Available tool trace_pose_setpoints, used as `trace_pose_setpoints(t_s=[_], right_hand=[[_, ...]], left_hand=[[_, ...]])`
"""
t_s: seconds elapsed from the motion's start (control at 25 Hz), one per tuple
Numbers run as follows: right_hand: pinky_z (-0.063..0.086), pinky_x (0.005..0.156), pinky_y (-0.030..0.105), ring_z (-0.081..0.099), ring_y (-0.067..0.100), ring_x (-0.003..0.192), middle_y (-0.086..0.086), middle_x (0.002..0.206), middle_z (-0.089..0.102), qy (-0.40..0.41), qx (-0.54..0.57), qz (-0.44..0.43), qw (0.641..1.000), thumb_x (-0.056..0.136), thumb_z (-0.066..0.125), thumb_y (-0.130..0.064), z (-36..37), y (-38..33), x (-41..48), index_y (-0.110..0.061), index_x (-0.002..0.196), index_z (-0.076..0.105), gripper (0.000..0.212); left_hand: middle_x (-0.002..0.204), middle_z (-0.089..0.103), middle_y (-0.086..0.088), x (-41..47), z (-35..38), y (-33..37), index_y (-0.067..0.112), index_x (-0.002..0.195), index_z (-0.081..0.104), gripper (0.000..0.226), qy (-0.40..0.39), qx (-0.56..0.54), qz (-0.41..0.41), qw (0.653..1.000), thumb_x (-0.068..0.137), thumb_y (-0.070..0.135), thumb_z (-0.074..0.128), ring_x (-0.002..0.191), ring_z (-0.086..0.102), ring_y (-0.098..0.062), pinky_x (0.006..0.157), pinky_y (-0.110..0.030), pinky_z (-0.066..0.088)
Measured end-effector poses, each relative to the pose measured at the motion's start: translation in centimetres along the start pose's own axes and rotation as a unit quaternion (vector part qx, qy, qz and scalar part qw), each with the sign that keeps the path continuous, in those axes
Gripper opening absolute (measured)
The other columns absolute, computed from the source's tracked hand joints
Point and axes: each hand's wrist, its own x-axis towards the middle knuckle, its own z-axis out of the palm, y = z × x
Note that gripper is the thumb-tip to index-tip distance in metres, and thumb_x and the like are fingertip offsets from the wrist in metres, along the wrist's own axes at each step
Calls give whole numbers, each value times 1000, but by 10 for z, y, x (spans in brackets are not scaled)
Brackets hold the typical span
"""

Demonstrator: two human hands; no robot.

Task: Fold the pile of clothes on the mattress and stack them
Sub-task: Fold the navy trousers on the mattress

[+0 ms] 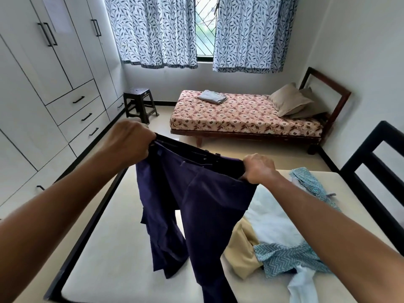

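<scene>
A white wardrobe point(43, 84) filled the 9 o'clock side of the view. The bare cream mattress point(113, 248) spread across 6 o'clock. At 2 o'clock, well apart from it, stood a bed point(240, 114) with a floral sheet. At the centre, navy trousers point(203, 204) were held up by the waistband over the mattress, legs hanging toward 6 o'clock. Whether the legs touched the mattress could not be told. The unfolded pile of clothes point(282, 254), patterned teal, white and tan, lay on the mattress at 4 o'clock, just beside the trousers. A dark stool point(137, 103) stood at 11 o'clock. The left hand point(131, 141) clenched the waistband's 10 o'clock end. The right hand point(260, 169) gripped its 3 o'clock end. A folded grey garment point(212, 96) rested on the floral bed.
</scene>
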Motion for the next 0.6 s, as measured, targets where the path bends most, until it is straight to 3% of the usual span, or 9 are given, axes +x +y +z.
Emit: trace_pose_setpoints(t_s=[0.12, 0.2, 0.32, 0.36, 0.48, 0.6], right_hand=[[50, 69, 31, 71, 25, 96, 3, 104, 70, -4, -82, 42, 996, 89, 70, -19, 14, -5, -3, -18, 112, 71, 23], [53, 67, 30, 71, 24, 87, 5, 95, 69, -23, -61, 52, 997, 87, 69, -7, 17, 7, -4, -13, 107, 72, 21], [59, 56, 30, 74, 21, 62, 8, 71, 72, -62, 106, 39, 992, 76, 76, -6, -1, 18, -2, -3, 82, 72, 8], [60, 54, 31, 75, 23, 58, 12, 69, 74, -85, 182, 34, 979, 76, 81, -7, -12, 19, -2, 1, 80, 72, 12], [64, 57, 37, 77, 32, 65, 23, 74, 75, -142, 328, 21, 934, 84, 81, -4, -44, 22, 0, 10, 89, 71, 18], [66, 65, 43, 78, 39, 78, 28, 82, 75, -191, 355, 1, 915, 92, 66, 3, -64, 28, 4, 15, 96, 70, 14]], left_hand=[[60, 61, 5, 2, -6, 6, 19, 60, 70, 12, 27, 0, 10, 1000, 68, 10, 73, 63, 58, -26, 59, -28, 34], [58, 60, 3, -3, -5, 3, 19, 57, 68, 17, 38, -9, 4, 999, 67, 6, 73, 62, 59, -27, 58, -27, 32], [60, 61, 1, -16, 8, -8, 18, 59, 67, 17, -1, -13, -36, 999, 69, 5, 73, 67, 61, -30, 57, -29, 35], [63, 62, 1, -21, 14, -12, 18, 61, 67, 15, -27, -9, -58, 998, 69, 6, 73, 69, 62, -31, 58, -30, 37], [69, 65, -1, -41, 31, -23, 18, 69, 71, 11, -82, -3, -124, 989, 67, 7, 72, 77, 63, -34, 61, -32, 38], [64, 63, -3, -62, 43, -26, 16, 68, 71, 16, -103, -11, -140, 985, 61, 3, 76, 70, 61, -36, 58, -32, 37]])
